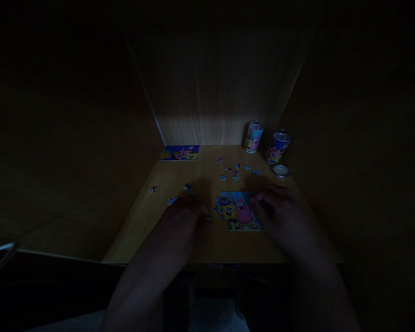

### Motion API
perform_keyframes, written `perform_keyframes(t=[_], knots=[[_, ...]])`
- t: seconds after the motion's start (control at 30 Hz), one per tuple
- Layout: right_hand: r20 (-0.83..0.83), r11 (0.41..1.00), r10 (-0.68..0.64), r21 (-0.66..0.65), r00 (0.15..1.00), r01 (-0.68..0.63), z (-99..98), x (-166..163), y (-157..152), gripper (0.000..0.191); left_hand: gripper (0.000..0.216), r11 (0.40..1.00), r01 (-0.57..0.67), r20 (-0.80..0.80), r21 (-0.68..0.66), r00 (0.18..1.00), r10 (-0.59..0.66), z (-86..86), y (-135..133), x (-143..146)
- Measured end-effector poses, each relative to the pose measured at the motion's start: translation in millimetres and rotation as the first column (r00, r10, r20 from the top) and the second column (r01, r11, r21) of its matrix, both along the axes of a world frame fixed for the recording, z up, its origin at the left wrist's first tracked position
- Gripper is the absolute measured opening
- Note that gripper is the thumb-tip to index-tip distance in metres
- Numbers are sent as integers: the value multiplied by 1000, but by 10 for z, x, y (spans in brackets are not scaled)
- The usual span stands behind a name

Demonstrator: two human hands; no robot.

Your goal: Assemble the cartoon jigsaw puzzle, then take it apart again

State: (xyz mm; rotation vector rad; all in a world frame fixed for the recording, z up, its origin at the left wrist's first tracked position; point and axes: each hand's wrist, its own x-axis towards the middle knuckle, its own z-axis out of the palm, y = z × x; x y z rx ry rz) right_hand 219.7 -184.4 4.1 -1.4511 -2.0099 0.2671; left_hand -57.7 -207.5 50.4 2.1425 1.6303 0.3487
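Note:
A partly built cartoon jigsaw puzzle [238, 211] lies on the wooden desk [200, 244] in front of me. My right hand [278, 210] rests on the puzzle's right edge, fingers curled onto it. My left hand [186, 214] lies just left of the puzzle, fingertips pinched near its left edge; whether it holds a piece is too dark to see. Several loose pieces [235, 171] are scattered behind the puzzle, and a few more pieces [173, 200] lie left of my left hand.
A printed picture card [180, 152] lies at the back left of the desk. Two printed cans [253, 136] [278, 146] stand at the back right, with a round lid [281, 170] beside them. Wooden walls enclose the desk on three sides. The scene is very dark.

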Motion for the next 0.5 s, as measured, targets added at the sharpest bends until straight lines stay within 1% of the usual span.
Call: perform_keyframes(t=[0.1,0.2,0.3,0.5], knots=[[1,1000,10,8,1000,-10,0,0,4,21,19,992,110,77,57,990,-114,-60,-26,59],[6,1000,10,-3,1000,-10,5,1,4,22,20,982,179,131,59,974,-185,-108,-54,140],[7,1000,8,-7,1000,-8,7,6,5,22,22,979,188,159,74,967,-198,-113,-78,213],[-1,1000,20,1,1000,-20,-18,21,19,22,25,984,167,128,62,976,-174,-38,-86,298]])
